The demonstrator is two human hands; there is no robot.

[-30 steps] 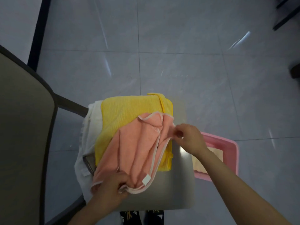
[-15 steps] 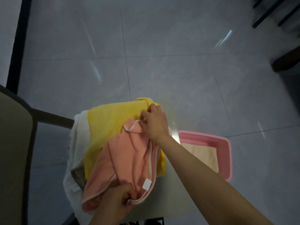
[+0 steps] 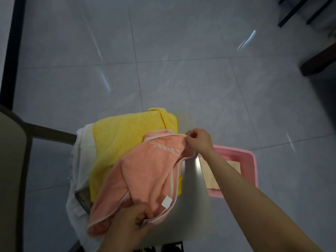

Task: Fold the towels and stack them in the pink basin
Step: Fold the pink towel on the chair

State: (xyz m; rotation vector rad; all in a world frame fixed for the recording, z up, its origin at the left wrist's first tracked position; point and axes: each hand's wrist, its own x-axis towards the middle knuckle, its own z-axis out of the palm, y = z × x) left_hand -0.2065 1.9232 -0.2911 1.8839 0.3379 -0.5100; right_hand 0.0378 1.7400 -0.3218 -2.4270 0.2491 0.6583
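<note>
Pink towel (image 3: 145, 171): we are holding it, soft and crumpled, on the fuzzy yellow towel (image 3: 127, 139) on the counter (image 3: 192, 197).
Right hand (image 3: 199, 140): we are pinching the far corner, probably to pull it flat.
Left hand (image 3: 131, 222): we are gripping the near edge.
Pink basin (image 3: 252, 160): it is sitting beside the counter, holding one folded towel (image 3: 209, 171).

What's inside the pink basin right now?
A pale towel lies flat in the pink basin; the right forearm and table edge cover part of it, so anything beneath is hidden.
</note>
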